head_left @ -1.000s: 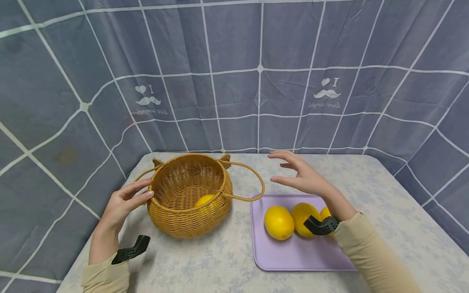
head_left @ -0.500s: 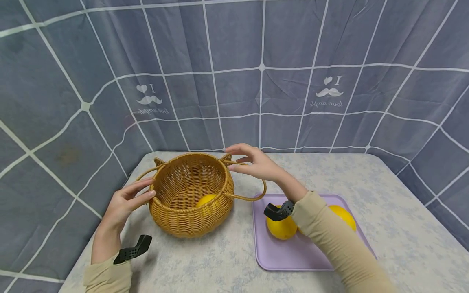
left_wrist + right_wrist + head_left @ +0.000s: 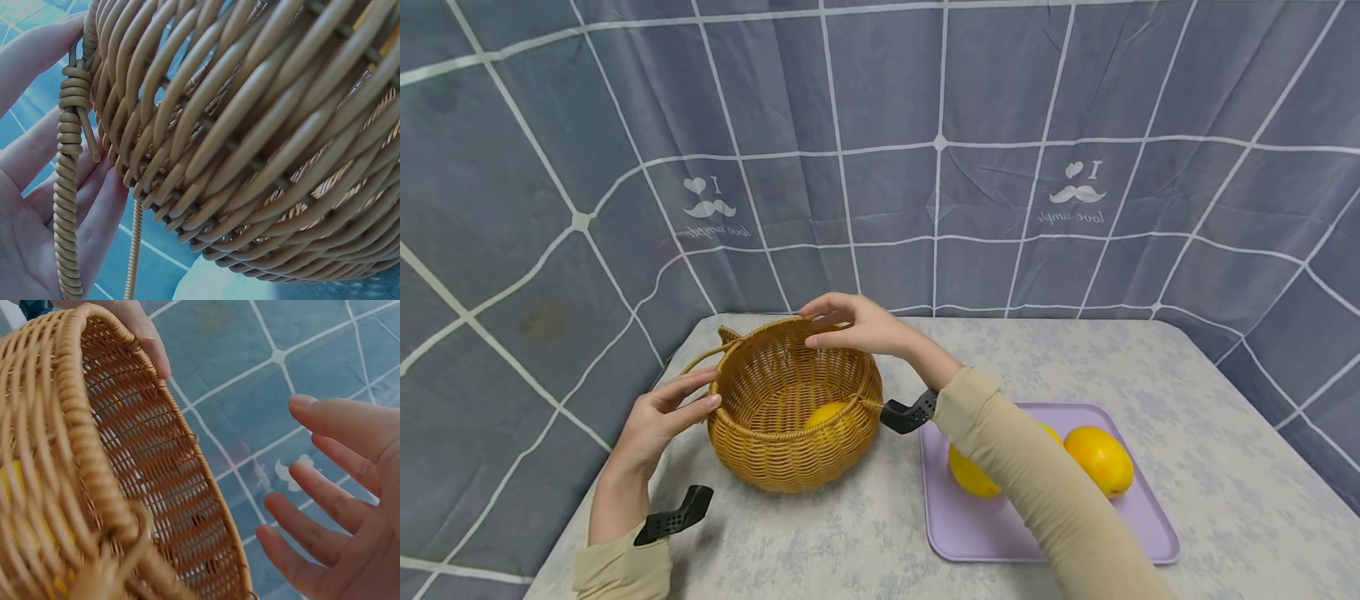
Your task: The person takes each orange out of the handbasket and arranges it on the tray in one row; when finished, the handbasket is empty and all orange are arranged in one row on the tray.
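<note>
A round wicker basket (image 3: 786,460) with an ear-shaped tab (image 3: 728,334) stands on the left part of the table. One yellow fruit (image 3: 825,412) lies inside, near the front right wall. At the left rim my left hand (image 3: 643,429) holds the basket by its edge; the left wrist view has its fingers against the weave, behind a handle (image 3: 67,206). My right hand (image 3: 868,327) hovers over the rear right rim, fingers spread and holding nothing; the right wrist view shows its fingertips apart from the basket rim (image 3: 87,450). The right forearm hides most of the right handle.
A lilac tray (image 3: 977,542) sits to the right, bearing a yellow fruit (image 3: 1101,460) and two more partly covered by the right sleeve (image 3: 1052,508). A grey-blue checked curtain (image 3: 887,200) hangs behind and beside the pale patterned table (image 3: 1232,467).
My right hand has swung left from above the tray, past the right handle, to the basket's rear right rim. The left hand stays at the left rim. The rightmost fruit has come into view.
</note>
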Demonstrator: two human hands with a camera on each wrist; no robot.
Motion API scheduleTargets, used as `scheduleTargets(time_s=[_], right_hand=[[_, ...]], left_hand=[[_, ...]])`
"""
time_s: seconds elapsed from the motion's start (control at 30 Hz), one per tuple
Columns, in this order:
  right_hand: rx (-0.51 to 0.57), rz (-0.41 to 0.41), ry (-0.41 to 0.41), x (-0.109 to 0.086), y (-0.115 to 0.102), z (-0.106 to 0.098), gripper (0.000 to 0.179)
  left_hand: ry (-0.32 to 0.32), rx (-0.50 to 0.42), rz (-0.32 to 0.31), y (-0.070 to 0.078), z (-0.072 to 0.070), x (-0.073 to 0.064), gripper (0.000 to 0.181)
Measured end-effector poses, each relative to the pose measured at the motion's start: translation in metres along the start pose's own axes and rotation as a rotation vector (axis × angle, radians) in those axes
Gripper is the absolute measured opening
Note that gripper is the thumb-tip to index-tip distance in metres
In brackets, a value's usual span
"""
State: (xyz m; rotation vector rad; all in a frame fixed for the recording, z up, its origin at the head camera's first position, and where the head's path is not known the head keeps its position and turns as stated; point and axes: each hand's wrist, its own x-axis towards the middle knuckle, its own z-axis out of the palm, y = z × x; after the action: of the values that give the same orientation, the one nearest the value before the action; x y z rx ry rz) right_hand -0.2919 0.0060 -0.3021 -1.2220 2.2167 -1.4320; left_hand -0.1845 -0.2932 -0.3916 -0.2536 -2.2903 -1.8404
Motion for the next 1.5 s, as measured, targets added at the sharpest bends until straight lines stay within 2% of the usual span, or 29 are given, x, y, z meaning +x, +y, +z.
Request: scheduleTargets(time_s=[0.33, 0.43, 0.63, 0.73, 0.93, 1.03, 1.33, 1.5], right_hand=[[0.063, 0.085, -0.198, 0.029, 0.000, 0.023, 0.052], [0.041, 0.104, -0.260, 0.035, 0.001, 0.029, 0.053], [0.026, 0.205, -0.352, 0.042, 0.007, 0.038, 0.052], [0.047, 0.229, -0.365, 0.045, 0.011, 0.041, 0.053], [0.093, 0.213, -0.299, 0.048, 0.019, 0.047, 0.051], [0.104, 0.213, -0.293, 0.049, 0.023, 0.049, 0.049], [0.024, 0.212, -0.398, 0.049, 0.036, 0.053, 0.054], [-0.083, 0.217, -0.475, 0.049, 0.037, 0.052, 0.053]], left_hand=[[-0.006, -0.044, 0.023, -0.001, 0.000, 0.001, 0.041], [-0.010, -0.064, 0.037, -0.002, -0.001, 0.001, 0.039], [-0.015, -0.056, 0.033, -0.002, -0.001, 0.001, 0.039], [-0.013, -0.051, 0.029, -0.001, -0.001, 0.000, 0.040], [-0.013, -0.039, 0.035, -0.001, -0.001, 0.000, 0.040], [-0.013, -0.035, 0.036, -0.001, -0.001, 0.000, 0.040], [-0.017, -0.036, 0.049, 0.000, -0.001, 0.000, 0.040], [-0.017, -0.043, 0.046, 0.001, 0.000, 0.000, 0.040]])
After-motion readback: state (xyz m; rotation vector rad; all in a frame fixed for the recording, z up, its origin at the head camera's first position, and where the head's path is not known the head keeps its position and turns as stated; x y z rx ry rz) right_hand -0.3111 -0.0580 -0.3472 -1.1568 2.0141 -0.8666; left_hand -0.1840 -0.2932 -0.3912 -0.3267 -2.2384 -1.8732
